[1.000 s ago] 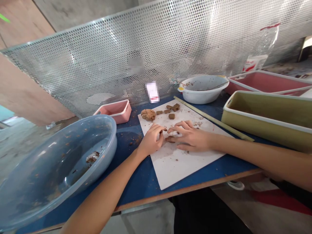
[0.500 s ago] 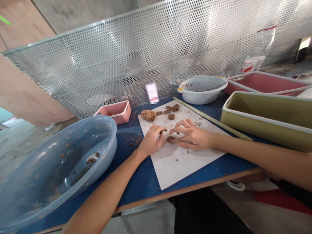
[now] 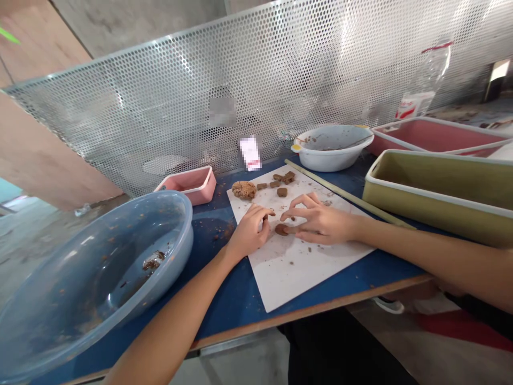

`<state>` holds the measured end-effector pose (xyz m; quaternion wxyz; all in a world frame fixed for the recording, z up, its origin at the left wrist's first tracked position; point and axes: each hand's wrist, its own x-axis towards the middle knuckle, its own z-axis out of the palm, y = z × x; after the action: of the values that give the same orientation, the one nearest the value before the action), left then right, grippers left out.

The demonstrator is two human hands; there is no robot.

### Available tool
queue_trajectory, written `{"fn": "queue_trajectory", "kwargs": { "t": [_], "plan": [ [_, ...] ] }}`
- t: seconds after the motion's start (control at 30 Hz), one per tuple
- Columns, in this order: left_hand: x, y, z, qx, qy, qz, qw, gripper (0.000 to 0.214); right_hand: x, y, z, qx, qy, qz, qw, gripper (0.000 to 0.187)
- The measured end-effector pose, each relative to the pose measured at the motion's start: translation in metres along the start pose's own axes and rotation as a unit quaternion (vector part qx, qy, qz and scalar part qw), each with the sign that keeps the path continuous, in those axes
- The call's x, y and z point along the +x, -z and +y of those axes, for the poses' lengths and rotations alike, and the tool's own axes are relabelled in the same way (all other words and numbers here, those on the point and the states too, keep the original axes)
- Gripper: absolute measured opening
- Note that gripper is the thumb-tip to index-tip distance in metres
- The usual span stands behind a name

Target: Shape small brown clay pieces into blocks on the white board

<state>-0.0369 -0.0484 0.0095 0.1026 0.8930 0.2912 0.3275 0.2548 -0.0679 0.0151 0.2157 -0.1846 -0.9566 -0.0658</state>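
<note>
A small brown lump of clay [image 3: 281, 229] lies on the white board [image 3: 296, 278] on the blue table. My right hand [image 3: 316, 220] is over the board with its fingers bent and apart, a lower finger or the thumb touching the lump's right side. To the left, my left hand [image 3: 252, 230] rests at the board's edge, fingers curved and thumb apart; I see nothing in it. Beyond the hands are a larger, rough tan lump of clay [image 3: 243, 189] and several small brown clay blocks [image 3: 282, 192]. Crumbs are scattered over the board.
A big blue basin [image 3: 172, 214] stands at the left, with a small pink tray [image 3: 206, 184] behind it. A thin stick [image 3: 344, 192] lies along the board's right edge. A white basin [image 3: 332, 160], green planter [image 3: 425, 208], red planter [image 3: 441, 133] and perforated metal screen [image 3: 168, 96] stand beyond.
My right hand has shifted slightly right, with its finger still at the small clay lump. My left hand has barely moved.
</note>
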Motion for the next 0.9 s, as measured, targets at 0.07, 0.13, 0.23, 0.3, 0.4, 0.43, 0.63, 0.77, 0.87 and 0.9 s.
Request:
{"fn": "queue_trajectory", "kwargs": {
  "t": [0.07, 0.13, 0.23, 0.3, 0.4, 0.43, 0.63, 0.77, 0.87, 0.9],
  "plan": [
    [0.000, 0.000, 0.000, -0.003, -0.001, -0.002, 1.000, 0.023, 0.000, 0.001, 0.001, -0.013, 0.006, -0.005, 1.000, 0.036],
    [0.000, 0.000, 0.000, -0.005, 0.000, -0.002, 1.000, 0.024, -0.001, 0.001, 0.002, -0.030, -0.011, 0.006, 0.999, 0.037],
    [0.000, 0.000, 0.001, -0.003, -0.001, -0.003, 1.000, 0.024, -0.001, 0.001, 0.002, -0.025, 0.005, 0.002, 1.000, 0.036],
    [0.000, 0.000, 0.001, -0.002, 0.002, -0.006, 1.000, 0.023, -0.001, 0.000, 0.001, -0.027, 0.022, -0.007, 0.999, 0.038],
    [0.000, 0.001, 0.001, 0.000, 0.001, -0.004, 1.000, 0.023, -0.001, 0.000, 0.001, -0.050, 0.005, 0.008, 0.999, 0.037],
    [0.000, 0.001, 0.001, 0.001, 0.000, -0.003, 1.000, 0.023, -0.002, 0.000, 0.001, -0.055, 0.003, 0.015, 0.998, 0.035],
    [0.001, 0.001, 0.002, 0.006, 0.003, -0.007, 1.000, 0.023, -0.001, 0.001, -0.006, -0.082, 0.059, 0.002, 0.995, 0.036],
    [0.001, 0.001, 0.003, 0.001, 0.002, -0.005, 1.000, 0.023, 0.002, 0.001, -0.010, -0.126, 0.076, -0.009, 0.989, 0.035],
    [0.001, 0.001, 0.002, -0.003, -0.005, -0.003, 1.000, 0.023, 0.002, 0.002, -0.010, -0.140, 0.072, -0.002, 0.988, 0.035],
    [0.001, 0.001, 0.002, -0.001, -0.007, -0.003, 1.000, 0.023, 0.002, 0.002, -0.010, -0.140, 0.076, -0.005, 0.987, 0.036]
  ]
}}
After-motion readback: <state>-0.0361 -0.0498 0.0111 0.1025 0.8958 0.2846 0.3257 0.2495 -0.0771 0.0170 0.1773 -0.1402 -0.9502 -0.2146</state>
